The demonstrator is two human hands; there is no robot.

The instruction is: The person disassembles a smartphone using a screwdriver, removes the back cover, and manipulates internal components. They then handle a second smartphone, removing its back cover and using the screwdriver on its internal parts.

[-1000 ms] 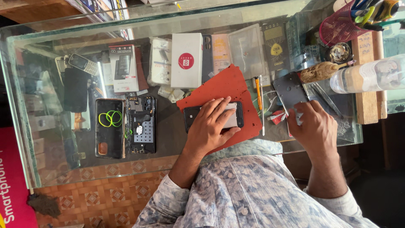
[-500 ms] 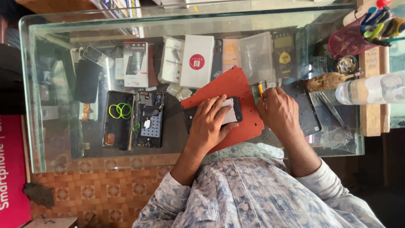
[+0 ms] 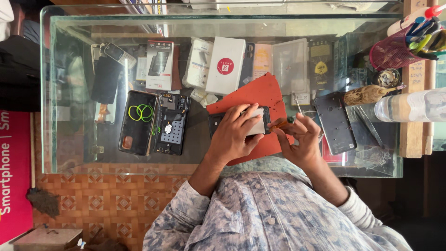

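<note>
Red work mat taken as landmark, lying on the glass counter; nearest the viewer, patterned blue-grey shirt, cut off by the lower edge; left hand spread flat, fingers loosely curled, pressing down on a dark phone that lies on the near part of the mat, most of the phone hidden beneath the palm; right hand at the mat's right edge, fingers pinched shut round a small screwdriver with orange shaft and dark cap, its tip hidden where it meets the phone's right end; left of the mat, an opened phone body showing its insides, and beside that a black case holding green rings; right of the mat, a detached dark back cover, then a clear plastic bottle cut off by the frame; beyond the mat, under the glass, a white box and assorted packets, blurred by reflections; far right, pink mesh pen holder, partly cropped.
</note>
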